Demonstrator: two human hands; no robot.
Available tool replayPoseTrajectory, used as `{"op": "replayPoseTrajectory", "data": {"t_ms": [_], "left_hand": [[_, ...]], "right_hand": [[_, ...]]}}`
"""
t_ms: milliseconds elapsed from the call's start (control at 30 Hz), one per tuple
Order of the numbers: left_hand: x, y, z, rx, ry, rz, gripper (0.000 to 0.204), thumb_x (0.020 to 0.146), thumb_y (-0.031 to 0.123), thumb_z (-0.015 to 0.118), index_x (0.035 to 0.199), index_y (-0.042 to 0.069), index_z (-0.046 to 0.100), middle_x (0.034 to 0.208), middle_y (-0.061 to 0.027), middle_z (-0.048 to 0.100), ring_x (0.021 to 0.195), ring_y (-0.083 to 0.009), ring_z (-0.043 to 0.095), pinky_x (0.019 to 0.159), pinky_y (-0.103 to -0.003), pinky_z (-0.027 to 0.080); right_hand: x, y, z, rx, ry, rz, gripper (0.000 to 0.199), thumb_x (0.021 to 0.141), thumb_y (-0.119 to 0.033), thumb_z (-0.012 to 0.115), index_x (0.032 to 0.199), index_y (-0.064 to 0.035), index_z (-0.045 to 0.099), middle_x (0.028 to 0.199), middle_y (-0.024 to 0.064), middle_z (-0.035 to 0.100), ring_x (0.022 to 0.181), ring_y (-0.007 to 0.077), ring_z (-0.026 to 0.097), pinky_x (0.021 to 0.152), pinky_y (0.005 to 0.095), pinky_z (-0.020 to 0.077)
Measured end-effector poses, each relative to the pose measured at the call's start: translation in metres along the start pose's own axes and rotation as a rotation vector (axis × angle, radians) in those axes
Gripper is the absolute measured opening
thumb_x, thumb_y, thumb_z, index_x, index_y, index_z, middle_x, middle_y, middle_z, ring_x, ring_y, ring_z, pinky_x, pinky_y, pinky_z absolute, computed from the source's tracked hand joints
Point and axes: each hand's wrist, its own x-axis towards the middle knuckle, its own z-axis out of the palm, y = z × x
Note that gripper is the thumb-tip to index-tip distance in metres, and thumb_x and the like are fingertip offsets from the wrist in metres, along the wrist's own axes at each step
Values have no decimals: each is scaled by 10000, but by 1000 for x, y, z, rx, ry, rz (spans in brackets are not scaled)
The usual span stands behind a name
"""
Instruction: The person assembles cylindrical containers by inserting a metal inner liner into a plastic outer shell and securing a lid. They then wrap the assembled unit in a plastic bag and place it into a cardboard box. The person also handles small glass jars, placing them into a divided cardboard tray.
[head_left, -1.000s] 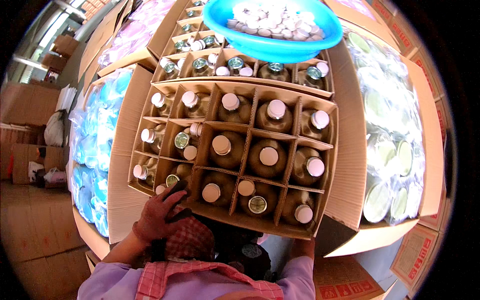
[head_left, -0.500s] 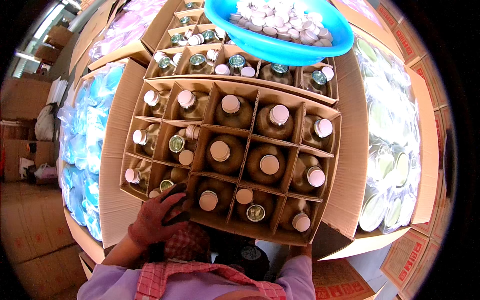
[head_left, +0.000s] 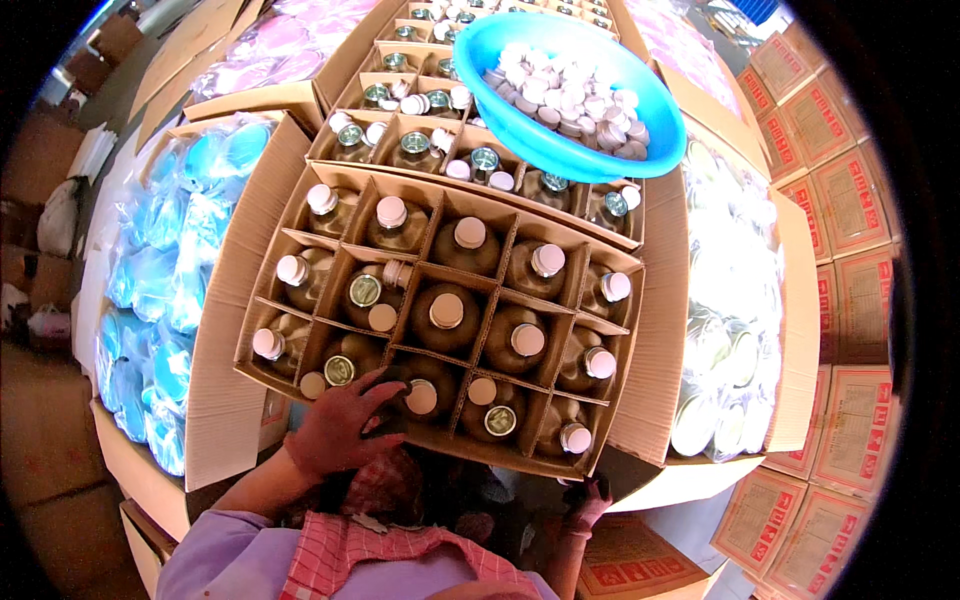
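Observation:
A divided cardboard carton (head_left: 607,350) of clear glass bottles lies before me. Most bottles wear pale pinkish-white caps, such as the capped bottle (head_left: 446,310) in the middle cell. Three bottles show bare necks, among them the uncapped bottle (head_left: 340,370) at the front left, with a loose cap (head_left: 313,385) beside it. My left hand (head_left: 345,425), in a reddish glove, is over the front edge near that bottle, fingers apart and seemingly holding nothing. My right hand (head_left: 592,502) is low by the carton's front right corner; its fingers are dark and partly hidden.
A blue basin (head_left: 480,95) heaped with loose caps (head_left: 570,95) rests on another bottle carton behind. Boxes of bagged blue items (head_left: 170,290) stand left and bagged pale green items (head_left: 735,350) right. Printed cartons (head_left: 855,400) are stacked at far right.
My view has shifted, so the basin appears lower. My left hand has moved slightly right, its fingers more spread. My right hand, mostly hidden before, now shows at the carton's front right corner.

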Motion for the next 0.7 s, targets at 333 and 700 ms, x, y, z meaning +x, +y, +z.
{"op": "replayPoseTrajectory", "data": {"t_ms": [333, 700], "left_hand": [[-11, -12, 3, -182, 25, -87, 510, 694, 73, 698, 1169, 36, 519, 1081, -140, 574, 911, -231, 592, 768, -304, 490], [-7, -20, 18, -172, -70, -180, 517, 717, 71, 691, 1195, 10, 506, 1077, -128, 598, 974, -219, 580, 861, -311, 450]], "right_hand": [[93, 125, -31, 250, 38, 103, 212, 851, -85, 491, 1032, 0, 561, 876, 71, 613, 789, 216, 583, 686, 326, 483], [-29, 146, -1, -1110, 378, 509, 618, 754, -348, 616, 1289, -104, 425, 1153, 228, 544, 1062, 353, 538, 908, 415, 420]]}}
